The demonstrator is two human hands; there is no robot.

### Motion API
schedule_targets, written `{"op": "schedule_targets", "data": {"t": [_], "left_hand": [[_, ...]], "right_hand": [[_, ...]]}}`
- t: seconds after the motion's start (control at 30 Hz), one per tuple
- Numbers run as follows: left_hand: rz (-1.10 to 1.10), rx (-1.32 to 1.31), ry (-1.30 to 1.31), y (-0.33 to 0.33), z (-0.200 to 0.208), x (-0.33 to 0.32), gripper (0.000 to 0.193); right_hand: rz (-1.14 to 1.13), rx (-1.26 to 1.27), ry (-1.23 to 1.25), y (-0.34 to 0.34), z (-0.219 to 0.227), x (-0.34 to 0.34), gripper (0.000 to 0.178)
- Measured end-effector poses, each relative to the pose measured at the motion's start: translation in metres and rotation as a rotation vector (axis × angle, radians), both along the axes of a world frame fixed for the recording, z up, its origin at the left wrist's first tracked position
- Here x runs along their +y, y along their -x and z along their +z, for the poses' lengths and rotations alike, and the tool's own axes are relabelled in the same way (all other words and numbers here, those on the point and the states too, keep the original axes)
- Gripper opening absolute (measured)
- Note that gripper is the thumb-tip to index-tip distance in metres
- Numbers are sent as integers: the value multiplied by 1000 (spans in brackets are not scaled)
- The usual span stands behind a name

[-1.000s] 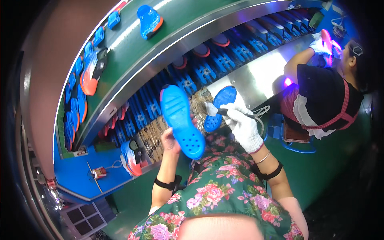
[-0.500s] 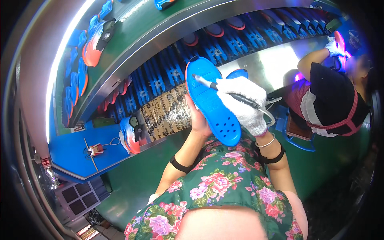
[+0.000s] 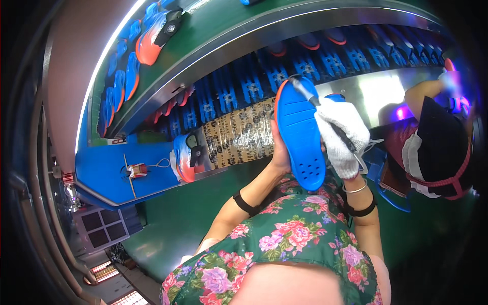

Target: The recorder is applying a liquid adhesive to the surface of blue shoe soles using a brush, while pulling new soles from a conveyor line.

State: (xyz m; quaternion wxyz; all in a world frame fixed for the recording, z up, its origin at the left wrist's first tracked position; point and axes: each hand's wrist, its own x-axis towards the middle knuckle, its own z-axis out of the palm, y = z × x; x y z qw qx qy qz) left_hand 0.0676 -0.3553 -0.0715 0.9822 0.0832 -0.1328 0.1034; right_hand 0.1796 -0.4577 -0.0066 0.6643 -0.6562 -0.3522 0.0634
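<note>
A blue shoe sole (image 3: 301, 134) with small holes at its near end and a coral edge is held up in front of my body. My left hand (image 3: 279, 148), bare, grips it along the left edge, with the fingers mostly hidden beneath. In a white knit glove, my right hand (image 3: 344, 133) is closed round a corded pen-shaped tool (image 3: 305, 92) with a grey metal tip. That tip is at the sole's far end, by its edge; whether it touches cannot be told.
A bench holds a row of blue parts (image 3: 251, 87) and a taped cardboard piece (image 3: 239, 136). A blue-and-coral piece with a black strap (image 3: 185, 158) stands left, by a blue table (image 3: 99, 168). At right sits a co-worker (image 3: 439, 137). Overhead runs a green shelf (image 3: 213, 25).
The tool's tip has moved outward along the sole to its far edge. The sole stands more upright in my left hand. The whole view has swung, shifting the scene rightward.
</note>
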Motion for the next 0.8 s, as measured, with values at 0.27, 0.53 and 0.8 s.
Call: {"op": "schedule_targets", "data": {"t": [0.27,0.53,0.8], "left_hand": [[226,676,-334,27,-13,13,106],[130,352,-172,21,-12,39,108],[117,413,-78,17,-2,39,109]], "right_hand": [[327,-305,-120,3,6,2,27],[418,-410,-151,18,-1,-3,25],[358,-487,-117,20,-11,-7,29]]}}
